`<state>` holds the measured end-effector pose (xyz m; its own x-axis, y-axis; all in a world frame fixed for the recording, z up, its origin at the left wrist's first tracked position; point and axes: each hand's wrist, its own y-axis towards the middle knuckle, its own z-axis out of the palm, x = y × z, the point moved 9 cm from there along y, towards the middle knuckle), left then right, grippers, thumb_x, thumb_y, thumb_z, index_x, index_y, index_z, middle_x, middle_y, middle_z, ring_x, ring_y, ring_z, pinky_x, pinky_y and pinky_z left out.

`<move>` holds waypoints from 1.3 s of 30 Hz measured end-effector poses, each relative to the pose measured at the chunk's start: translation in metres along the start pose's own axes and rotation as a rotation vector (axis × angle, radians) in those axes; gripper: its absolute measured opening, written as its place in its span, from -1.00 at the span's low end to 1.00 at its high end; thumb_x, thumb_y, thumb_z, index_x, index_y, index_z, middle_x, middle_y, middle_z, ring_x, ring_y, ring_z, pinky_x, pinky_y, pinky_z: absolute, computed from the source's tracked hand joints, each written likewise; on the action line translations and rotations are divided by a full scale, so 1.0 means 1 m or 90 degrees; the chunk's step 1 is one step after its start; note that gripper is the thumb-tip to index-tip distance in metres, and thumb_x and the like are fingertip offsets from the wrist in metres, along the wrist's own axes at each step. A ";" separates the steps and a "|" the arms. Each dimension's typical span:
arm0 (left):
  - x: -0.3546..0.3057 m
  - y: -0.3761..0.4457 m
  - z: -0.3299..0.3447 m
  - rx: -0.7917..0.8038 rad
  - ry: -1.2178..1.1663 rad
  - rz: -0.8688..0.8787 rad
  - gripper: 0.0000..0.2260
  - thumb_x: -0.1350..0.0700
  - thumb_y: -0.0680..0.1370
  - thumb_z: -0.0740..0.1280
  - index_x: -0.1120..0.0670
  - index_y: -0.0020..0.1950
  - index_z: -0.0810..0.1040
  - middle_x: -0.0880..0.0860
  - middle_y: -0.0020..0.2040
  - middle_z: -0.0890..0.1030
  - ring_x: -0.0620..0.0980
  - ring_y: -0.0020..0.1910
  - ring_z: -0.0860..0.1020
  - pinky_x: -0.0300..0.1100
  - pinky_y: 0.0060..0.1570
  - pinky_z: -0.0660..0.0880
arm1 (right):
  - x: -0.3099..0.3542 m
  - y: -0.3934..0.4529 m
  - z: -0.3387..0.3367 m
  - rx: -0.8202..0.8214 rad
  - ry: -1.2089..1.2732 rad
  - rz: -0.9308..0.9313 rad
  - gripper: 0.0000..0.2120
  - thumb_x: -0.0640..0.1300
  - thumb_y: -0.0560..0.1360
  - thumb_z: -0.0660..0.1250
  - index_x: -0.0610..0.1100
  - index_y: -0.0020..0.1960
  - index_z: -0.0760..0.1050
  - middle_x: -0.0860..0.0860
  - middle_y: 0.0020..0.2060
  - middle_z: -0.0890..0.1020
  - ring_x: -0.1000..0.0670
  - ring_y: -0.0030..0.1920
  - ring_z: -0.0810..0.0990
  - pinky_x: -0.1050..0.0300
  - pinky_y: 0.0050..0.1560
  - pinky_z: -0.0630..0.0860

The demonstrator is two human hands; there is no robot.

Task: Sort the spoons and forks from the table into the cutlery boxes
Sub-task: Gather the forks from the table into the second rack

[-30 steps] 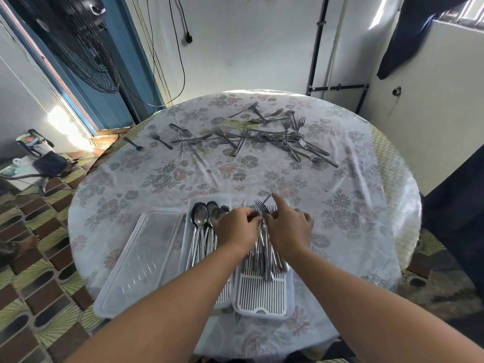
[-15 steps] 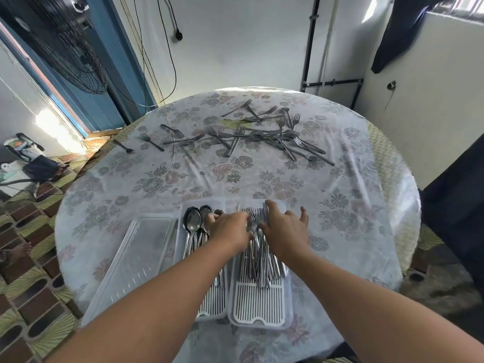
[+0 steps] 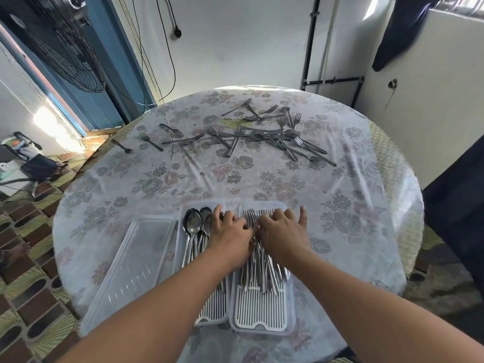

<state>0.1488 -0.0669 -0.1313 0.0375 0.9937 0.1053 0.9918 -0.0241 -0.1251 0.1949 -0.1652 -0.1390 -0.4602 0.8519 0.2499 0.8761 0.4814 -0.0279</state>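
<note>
Two cutlery boxes sit side by side at lower centre of the table. The left box holds spoons; the right box holds forks. A clear lid lies left of them. No legible writing. My left hand and right hand rest palm-down on the forks, fingers spread, gripping nothing. Loose forks remain scattered at upper centre.
</note>
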 end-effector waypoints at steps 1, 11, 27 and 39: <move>0.000 0.000 0.001 0.002 0.007 0.007 -0.61 -0.18 0.64 0.21 -0.26 0.48 0.38 -0.02 0.37 0.48 0.17 0.48 0.23 0.32 0.44 -0.38 | 0.000 -0.001 0.003 0.003 -0.010 -0.008 -0.74 0.09 0.67 0.11 0.15 0.30 0.46 -0.02 0.23 0.53 -0.15 0.41 0.37 -0.44 0.53 -0.21; -0.008 0.006 0.000 0.025 -0.023 0.004 -0.59 -0.29 0.62 0.15 -0.35 0.48 0.30 0.03 0.55 0.22 0.24 0.53 0.08 0.37 0.44 -0.37 | -0.001 0.001 0.001 0.023 -0.065 0.001 -0.45 0.00 0.58 0.31 -0.04 0.53 0.29 -0.08 0.39 0.40 -0.16 0.51 0.24 -0.43 0.54 -0.25; 0.001 0.012 0.013 0.108 0.090 -0.041 -0.35 -0.08 0.58 0.28 -0.09 0.64 0.13 0.11 0.64 0.06 0.29 0.61 -0.12 0.33 0.18 -0.69 | 0.001 0.000 0.001 0.011 -0.077 -0.017 -0.55 0.26 0.61 0.15 0.06 0.36 0.50 -0.04 0.32 0.47 -0.13 0.47 0.30 -0.42 0.51 -0.32; 0.003 0.016 0.014 0.068 0.092 -0.037 -0.31 -0.36 0.59 0.11 -0.07 0.65 0.14 0.12 0.64 0.06 0.25 0.61 -0.07 0.36 0.39 -0.50 | 0.000 -0.003 0.001 0.000 -0.077 -0.020 -0.64 0.17 0.58 0.21 0.07 0.29 0.54 -0.01 0.30 0.48 -0.10 0.44 0.33 -0.42 0.54 -0.27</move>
<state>0.1631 -0.0631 -0.1472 0.0049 0.9668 0.2556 0.9745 0.0527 -0.2181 0.1920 -0.1662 -0.1393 -0.5010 0.8553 0.1323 0.8612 0.5078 -0.0221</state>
